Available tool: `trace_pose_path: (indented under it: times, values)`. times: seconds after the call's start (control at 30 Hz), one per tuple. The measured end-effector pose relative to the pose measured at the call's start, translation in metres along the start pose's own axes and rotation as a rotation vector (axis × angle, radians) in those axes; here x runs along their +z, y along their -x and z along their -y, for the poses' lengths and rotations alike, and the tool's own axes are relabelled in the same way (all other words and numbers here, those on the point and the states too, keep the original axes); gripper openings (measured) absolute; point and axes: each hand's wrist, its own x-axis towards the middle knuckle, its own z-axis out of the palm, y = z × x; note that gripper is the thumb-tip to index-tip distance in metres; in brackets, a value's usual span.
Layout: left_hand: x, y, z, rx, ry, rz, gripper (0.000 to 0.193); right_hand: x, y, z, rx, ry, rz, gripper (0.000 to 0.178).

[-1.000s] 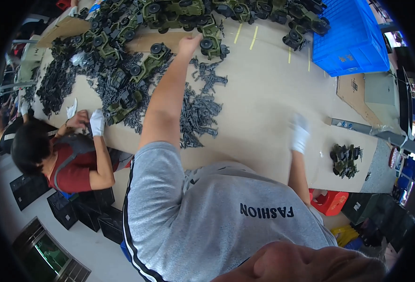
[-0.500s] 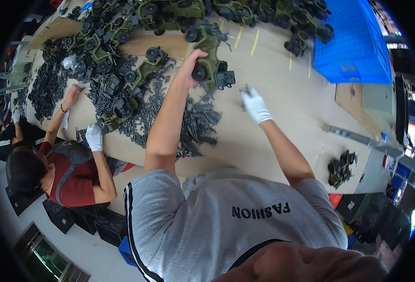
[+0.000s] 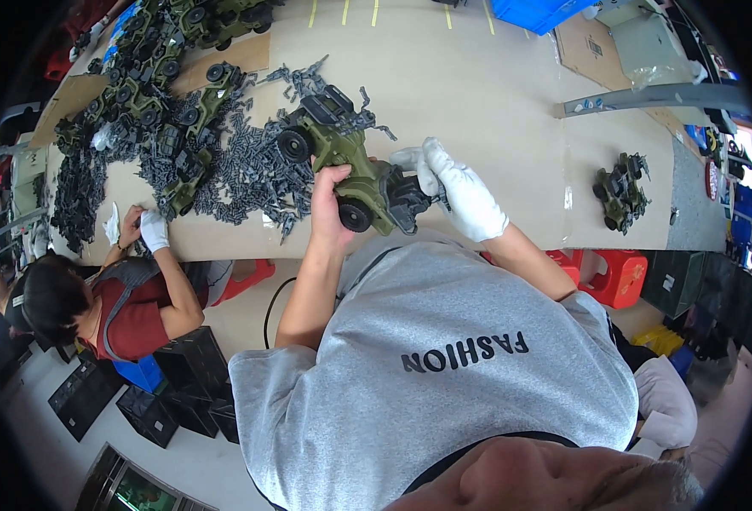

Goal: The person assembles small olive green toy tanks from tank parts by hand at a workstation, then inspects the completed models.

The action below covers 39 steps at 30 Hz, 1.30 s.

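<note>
A green toy jeep (image 3: 355,170) with black wheels and dark grey fittings is held tilted over the near edge of the table. My bare left hand (image 3: 332,204) grips it by the side, between the wheels. Against the jeep's dark grey end is my right hand (image 3: 461,192), in a white glove, with its fingers bent and pressed together. Whatever those fingers pinch is hidden by the glove. Left of the jeep, a heap of small dark grey plastic parts (image 3: 261,170) spreads over the table.
More green toy jeeps (image 3: 142,85) are piled at the far left. One small dark jeep (image 3: 621,194) stands on the right, near a metal bar (image 3: 648,100). A blue crate (image 3: 539,12) is at the back. To my left, a co-worker in red (image 3: 137,307) works at the table.
My left hand has brought the jeep nearer to my body and turned it. My right hand has moved from the tabletop to the jeep's dark end. The head view has shifted.
</note>
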Motion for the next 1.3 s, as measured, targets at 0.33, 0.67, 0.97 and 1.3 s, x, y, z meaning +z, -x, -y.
trace_pose_path:
  times: [0.33,0.67,0.97,1.3]
  values:
    - [0.019,0.046,0.014,0.098,-0.037,0.052,0.045,0.006,0.052,-0.025,-0.309,0.203,-0.008,0.062]
    - [0.048,0.089,0.011,0.215,-0.209,0.125,0.049,0.016,0.075,-0.003,0.058,-0.278,0.0,0.063]
    - [-0.007,-0.022,0.102,0.23,-0.64,0.097,0.051,-0.06,0.024,-0.098,0.265,-0.365,0.069,0.074]
    - [-0.191,-0.156,-0.081,0.493,-0.947,-0.447,0.007,-0.245,0.072,-0.124,-0.03,-0.482,-0.934,0.046]
